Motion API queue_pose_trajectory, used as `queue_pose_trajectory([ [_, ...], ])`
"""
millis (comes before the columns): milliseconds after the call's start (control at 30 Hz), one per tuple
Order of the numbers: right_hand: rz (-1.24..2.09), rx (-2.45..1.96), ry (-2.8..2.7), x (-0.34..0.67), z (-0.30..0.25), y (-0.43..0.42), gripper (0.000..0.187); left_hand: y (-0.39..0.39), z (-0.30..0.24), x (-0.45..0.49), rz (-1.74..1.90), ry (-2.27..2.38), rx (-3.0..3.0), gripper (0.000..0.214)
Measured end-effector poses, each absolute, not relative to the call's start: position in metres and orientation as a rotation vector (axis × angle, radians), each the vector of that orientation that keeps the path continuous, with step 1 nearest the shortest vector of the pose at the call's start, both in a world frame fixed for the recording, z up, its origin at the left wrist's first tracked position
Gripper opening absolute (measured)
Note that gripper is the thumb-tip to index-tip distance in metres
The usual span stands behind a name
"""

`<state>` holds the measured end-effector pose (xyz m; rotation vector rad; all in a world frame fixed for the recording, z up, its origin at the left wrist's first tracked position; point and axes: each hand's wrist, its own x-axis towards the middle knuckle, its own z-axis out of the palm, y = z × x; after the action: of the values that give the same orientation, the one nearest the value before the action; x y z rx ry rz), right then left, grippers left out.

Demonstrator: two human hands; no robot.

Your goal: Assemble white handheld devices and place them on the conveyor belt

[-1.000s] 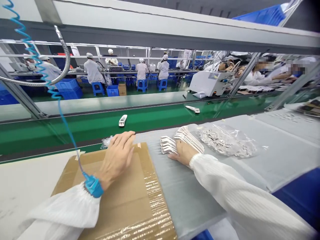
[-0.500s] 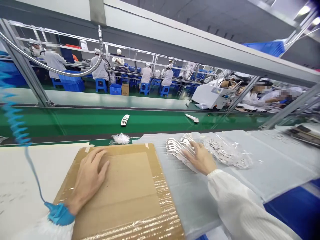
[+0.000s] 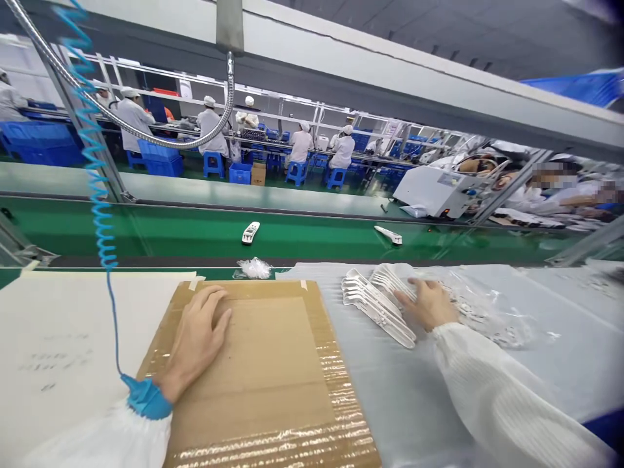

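Observation:
My left hand (image 3: 197,341) lies flat on a brown cardboard pad (image 3: 253,364) edged with clear packing tape, holding nothing. A blue wrist strap (image 3: 146,398) circles that wrist, and a coiled blue cord (image 3: 97,214) rises from it. My right hand (image 3: 426,303) rests against the right end of a fanned stack of white moulded plastic parts (image 3: 375,305), lying on a pale grey foam mat (image 3: 390,396). Just beyond my right fingers lies a clear plastic bag (image 3: 487,318) of small metal pieces, partly hidden by my hand.
A green conveyor belt (image 3: 195,234) runs across beyond the mat, carrying white remote controls (image 3: 250,232). A clear wrap (image 3: 253,268) sits at its near edge. A white paper sheet (image 3: 73,338) lies left. Across the belt stand a white machine (image 3: 433,192) and co-workers in white.
My left hand has drawn back from the pad's far edge toward me. My right hand has shifted to the stack's right end, and the stack has spread. The view has swung.

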<state>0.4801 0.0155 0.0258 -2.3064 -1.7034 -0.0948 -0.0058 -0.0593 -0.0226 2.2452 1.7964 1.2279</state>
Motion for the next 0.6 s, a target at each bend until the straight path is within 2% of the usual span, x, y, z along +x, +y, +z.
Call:
queue_pose_trajectory([
  [67, -0.127, -2.175, -1.762, 0.460, 0.034, 0.021, 0.050, -0.059, -0.020, -0.003, 1.216, 1.803, 2.246, 0.024],
  [167, -0.087, -1.748, -1.895, 0.402, 0.043, 0.029, 0.040, -0.060, -0.015, 0.002, 1.221, 1.823, 2.244, 0.021],
  [267, 0.121, -1.431, -1.925, 0.326, 0.036, 0.027, 0.030, -0.055, -0.007, 0.002, 1.240, 1.865, 2.235, 0.017],
  [400, 0.392, -1.344, -1.982, 0.249, 0.001, 0.018, 0.020, -0.021, 0.013, -0.016, 1.105, 2.021, 2.008, 0.019],
  [467, 0.403, -1.343, -2.005, 0.234, -0.016, 0.016, 0.017, 0.011, 0.025, -0.031, 0.954, 2.152, 1.789, 0.021],
  [600, 0.387, -1.293, -2.039, 0.236, -0.032, 0.018, 0.015, 0.088, 0.045, -0.047, 0.702, 2.235, 1.625, 0.011],
])
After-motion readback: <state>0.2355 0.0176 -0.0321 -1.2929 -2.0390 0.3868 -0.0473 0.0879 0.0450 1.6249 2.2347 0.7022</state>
